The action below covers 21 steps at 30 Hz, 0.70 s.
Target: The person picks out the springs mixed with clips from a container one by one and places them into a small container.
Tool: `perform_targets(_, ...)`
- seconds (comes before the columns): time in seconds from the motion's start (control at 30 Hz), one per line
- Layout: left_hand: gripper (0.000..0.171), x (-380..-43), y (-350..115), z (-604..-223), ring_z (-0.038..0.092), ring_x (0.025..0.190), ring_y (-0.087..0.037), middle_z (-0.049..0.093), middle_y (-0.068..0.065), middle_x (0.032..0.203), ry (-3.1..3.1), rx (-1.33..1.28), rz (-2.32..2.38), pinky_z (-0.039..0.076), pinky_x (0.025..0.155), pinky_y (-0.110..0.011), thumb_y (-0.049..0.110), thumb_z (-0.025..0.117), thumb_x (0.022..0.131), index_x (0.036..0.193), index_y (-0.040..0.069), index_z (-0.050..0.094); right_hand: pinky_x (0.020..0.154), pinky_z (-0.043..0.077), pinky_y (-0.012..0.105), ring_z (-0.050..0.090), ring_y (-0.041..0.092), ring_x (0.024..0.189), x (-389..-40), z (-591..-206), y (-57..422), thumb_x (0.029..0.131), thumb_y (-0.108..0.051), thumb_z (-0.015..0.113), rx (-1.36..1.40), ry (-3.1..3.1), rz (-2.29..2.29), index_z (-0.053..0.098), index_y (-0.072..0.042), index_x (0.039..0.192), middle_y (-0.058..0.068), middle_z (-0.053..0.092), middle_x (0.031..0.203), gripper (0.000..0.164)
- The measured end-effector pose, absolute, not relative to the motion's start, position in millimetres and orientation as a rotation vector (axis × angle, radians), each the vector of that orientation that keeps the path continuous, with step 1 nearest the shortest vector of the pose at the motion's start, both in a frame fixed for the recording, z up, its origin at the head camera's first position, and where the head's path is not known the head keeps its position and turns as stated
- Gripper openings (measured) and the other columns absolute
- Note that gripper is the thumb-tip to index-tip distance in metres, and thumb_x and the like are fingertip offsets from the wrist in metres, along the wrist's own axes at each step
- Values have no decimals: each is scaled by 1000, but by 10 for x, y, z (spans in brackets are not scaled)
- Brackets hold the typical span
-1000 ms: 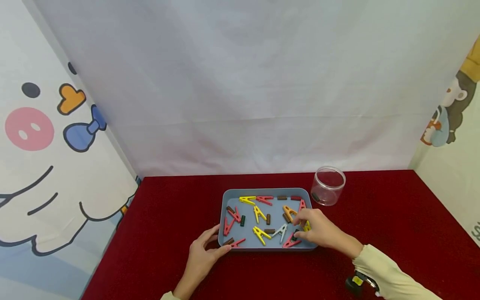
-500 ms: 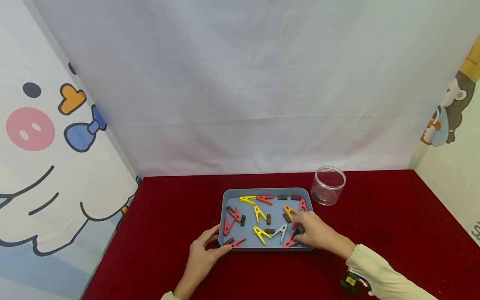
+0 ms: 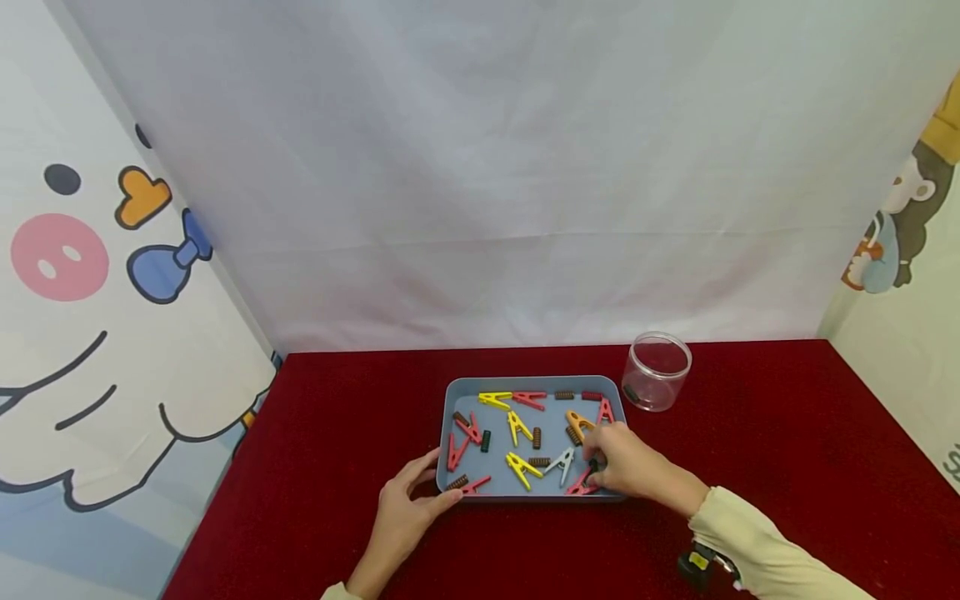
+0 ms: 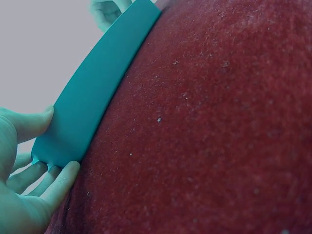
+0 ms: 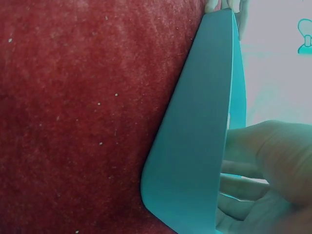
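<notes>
A blue-grey tray (image 3: pixel 540 499) holds red, yellow, orange and pale plastic clips and several coil springs. My left hand (image 3: pixel 401 510) grips its near left corner; in the left wrist view the thumb lies on the long wall and the fingers on the end wall of the tray (image 4: pixel 90 92). At the right end, my right hand (image 3: pixel 633 460) reaches inside and pinches a dark green spring (image 3: pixel 594 464), mostly hidden by the fingers. Beside it lie a red clip (image 3: pixel 579 486) and a pale clip (image 3: pixel 562 464). The tray wall (image 5: pixel 195 122) hides the fingertips in the right wrist view.
Behind the tray's right end stands a clear round jar (image 3: pixel 657 372) with a dark piece at its bottom. Dark red cloth (image 3: pixel 360 417) covers the table. A white curtain (image 3: pixel 480 183) hangs along the back, with printed cartoon sheets at both sides.
My right hand has shifted slightly left, and its fingers have come together on the dark green spring. A yellow clip near it is now covered. The left hand and tray stay put.
</notes>
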<state>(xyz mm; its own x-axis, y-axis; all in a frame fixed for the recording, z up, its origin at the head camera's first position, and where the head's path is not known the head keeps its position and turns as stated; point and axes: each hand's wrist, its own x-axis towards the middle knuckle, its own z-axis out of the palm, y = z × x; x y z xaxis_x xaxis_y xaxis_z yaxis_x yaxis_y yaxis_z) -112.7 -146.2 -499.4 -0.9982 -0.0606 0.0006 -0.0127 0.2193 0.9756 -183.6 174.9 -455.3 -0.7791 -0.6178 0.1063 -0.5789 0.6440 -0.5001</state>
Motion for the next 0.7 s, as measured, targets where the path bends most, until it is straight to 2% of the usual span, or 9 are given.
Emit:
perform_targets(0.33, 66, -1124, -1458, -4985, 56, 109, -27, 54, -12, 130, -2415, 48, -1935, 53, 71, -23, 15, 83, 73, 133, 8, 55, 53, 40, 21, 44, 5, 60, -1857, -4559, 1744, 55, 4, 80, -1107, 2773, -720, 68, -6, 69, -6, 53, 60, 21)
perform_targets(0.47, 66, -1131, -1460, -4997, 56, 110, -27, 54, -11, 130, -2433, 61, -1924, 53, 72, -24, 16, 83, 73, 133, 10, 56, 52, 39, 21, 42, 3, 58, -1851, -4557, 1752, 57, 5, 78, -1103, 2763, -745, 67, -7, 68, -6, 51, 58, 20)
perform_targets(0.7, 66, -1137, -1461, -5014, 57, 108, -26, 55, -9, 128, -2445, 74, -1905, 53, 72, -25, 16, 83, 72, 132, 11, 56, 53, 41, 21, 45, 4, 58, -1849, -4519, 1786, 64, 6, 75, -1073, 2741, -822, 69, -3, 75, -3, 54, 61, 15)
